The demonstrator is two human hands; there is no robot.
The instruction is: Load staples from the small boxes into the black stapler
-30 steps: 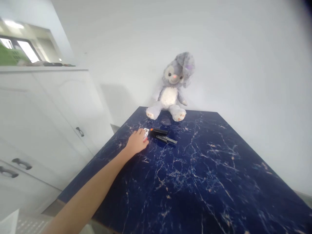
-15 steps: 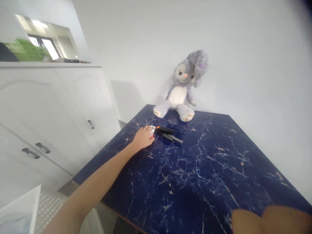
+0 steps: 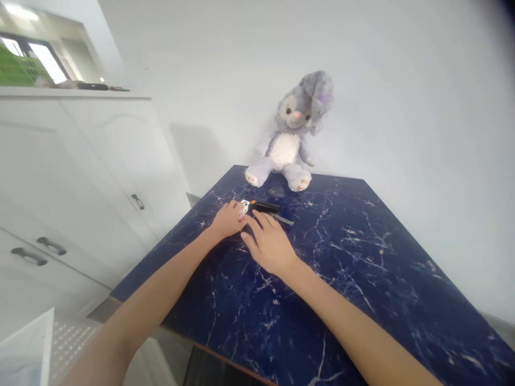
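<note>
An opened black stapler (image 3: 265, 207) with an orange spot lies on the dark blue marbled table (image 3: 341, 279). Its metal staple rail (image 3: 284, 219) points to the right. Next to its left end is a small white and red box (image 3: 244, 208), partly covered by the fingers of my left hand (image 3: 227, 219), which are closed around it. My right hand (image 3: 271, 241) is just in front of the stapler, palm down with the fingers apart, hiding part of its lower arm. Whether the fingertips touch the stapler is unclear.
A grey plush rabbit (image 3: 286, 150) sits at the back of the table against the white wall. White cabinets (image 3: 100, 177) with dark handles stand on the left. At the bottom left is a white-edged container (image 3: 50, 343).
My right hand has come in from the lower right corner to the stapler. My left hand stays at the small box. The whole view has shifted slightly.
</note>
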